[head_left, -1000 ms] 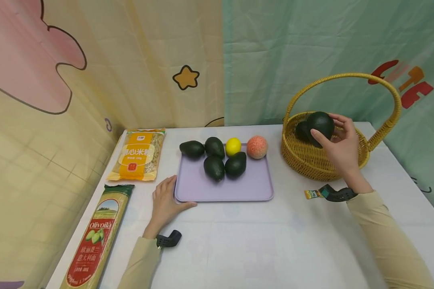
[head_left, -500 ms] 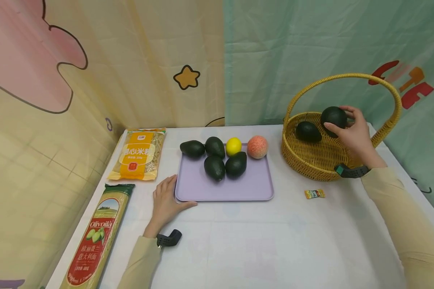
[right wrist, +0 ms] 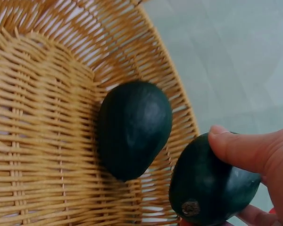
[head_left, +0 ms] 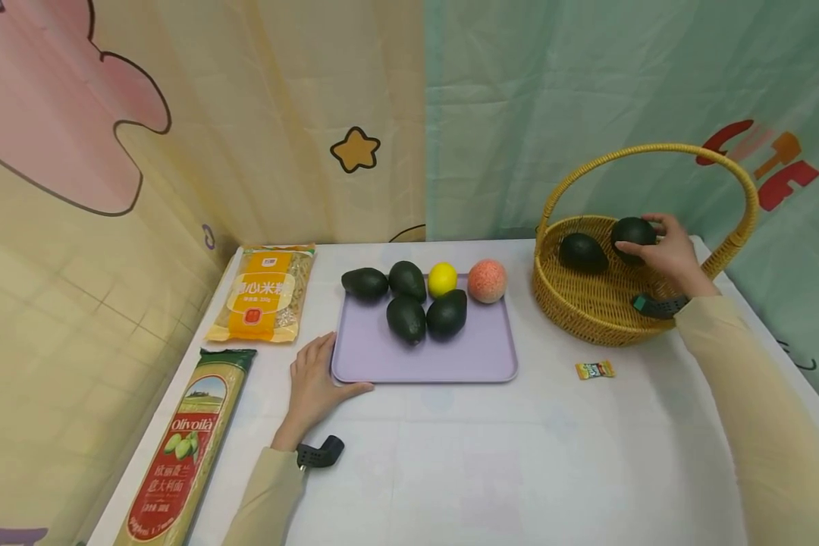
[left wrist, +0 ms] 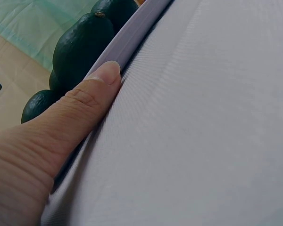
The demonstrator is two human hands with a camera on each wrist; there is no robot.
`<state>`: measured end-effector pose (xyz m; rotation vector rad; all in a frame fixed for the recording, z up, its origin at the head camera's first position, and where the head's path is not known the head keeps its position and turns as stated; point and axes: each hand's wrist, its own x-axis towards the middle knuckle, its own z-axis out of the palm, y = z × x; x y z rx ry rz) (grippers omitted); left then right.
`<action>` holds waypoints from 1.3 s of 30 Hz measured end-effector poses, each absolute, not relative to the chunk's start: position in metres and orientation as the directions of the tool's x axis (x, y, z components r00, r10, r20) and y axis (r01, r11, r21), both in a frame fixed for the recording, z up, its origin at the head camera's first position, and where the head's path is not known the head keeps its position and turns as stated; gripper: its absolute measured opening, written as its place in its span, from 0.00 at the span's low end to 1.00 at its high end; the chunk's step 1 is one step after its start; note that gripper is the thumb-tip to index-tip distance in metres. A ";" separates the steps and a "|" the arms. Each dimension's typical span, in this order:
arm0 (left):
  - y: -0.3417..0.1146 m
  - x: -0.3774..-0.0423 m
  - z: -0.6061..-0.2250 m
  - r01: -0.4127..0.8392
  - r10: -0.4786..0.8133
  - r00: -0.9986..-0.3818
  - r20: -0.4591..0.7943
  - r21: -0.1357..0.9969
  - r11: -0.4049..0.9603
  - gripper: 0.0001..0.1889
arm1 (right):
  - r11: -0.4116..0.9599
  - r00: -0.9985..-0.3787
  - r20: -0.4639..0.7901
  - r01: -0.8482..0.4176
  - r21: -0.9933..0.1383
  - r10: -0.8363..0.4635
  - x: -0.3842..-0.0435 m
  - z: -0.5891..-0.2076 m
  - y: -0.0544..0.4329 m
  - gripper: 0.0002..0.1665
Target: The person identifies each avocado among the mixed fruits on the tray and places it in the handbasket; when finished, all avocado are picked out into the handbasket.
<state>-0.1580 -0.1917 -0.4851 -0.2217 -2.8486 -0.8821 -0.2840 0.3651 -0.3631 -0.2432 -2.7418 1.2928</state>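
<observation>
My right hand (head_left: 673,254) grips a dark green avocado (head_left: 631,238) at the back right inside the wicker basket (head_left: 590,299). A second avocado (head_left: 582,253) lies to its left on the basket floor; the right wrist view shows the two avocados apart. My left hand (head_left: 314,385) rests against the near left corner of the lilac tray (head_left: 460,362), its thumb straight along the front edge. Several more avocados (head_left: 406,318), a yellow lemon (head_left: 442,280) and a pinkish-orange peach-like fruit (head_left: 487,280) sit toward the tray's back, some over its far rim.
An orange noodle bag (head_left: 259,296) lies at the back left, with a long spaghetti pack (head_left: 180,447) in front of it. A small wrapped candy (head_left: 594,369) is before the basket, whose tall handle (head_left: 655,149) arches overhead. Curtains hang behind the white table (head_left: 464,455).
My right hand has carried its avocado rightward from above the other avocado, then lowered it at the basket's back right. The left hand has stayed at the tray corner.
</observation>
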 end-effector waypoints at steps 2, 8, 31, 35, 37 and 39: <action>-0.191 -0.158 -0.485 0.188 0.095 -0.977 0.193 0.546 0.816 0.58 | 0.634 -0.983 0.001 0.118 -0.764 0.185 -0.285 -0.367 0.367 0.54; -0.191 -0.158 -0.484 0.190 0.095 -0.976 0.198 0.545 0.817 0.58 | 0.635 -0.987 -0.061 0.144 -0.759 0.150 -0.285 -0.374 0.373 0.55; -0.192 -0.159 -0.487 0.184 0.098 -0.979 0.181 0.557 0.810 0.58 | 0.729 -0.987 -0.115 0.158 -0.666 0.109 -0.294 -0.392 0.373 0.56; -0.191 -0.159 -0.486 0.185 0.099 -0.979 0.180 0.557 0.810 0.58 | 0.739 -0.988 -0.100 0.153 -0.656 0.116 -0.297 -0.397 0.373 0.55; -0.191 -0.159 -0.485 0.185 0.098 -0.978 0.182 0.556 0.810 0.58 | 0.732 -0.988 -0.093 0.152 -0.664 0.122 -0.298 -0.398 0.372 0.56; -0.192 -0.159 -0.485 0.186 0.098 -0.978 0.185 0.554 0.811 0.58 | 0.721 -0.989 -0.085 0.146 -0.677 0.120 -0.298 -0.399 0.372 0.56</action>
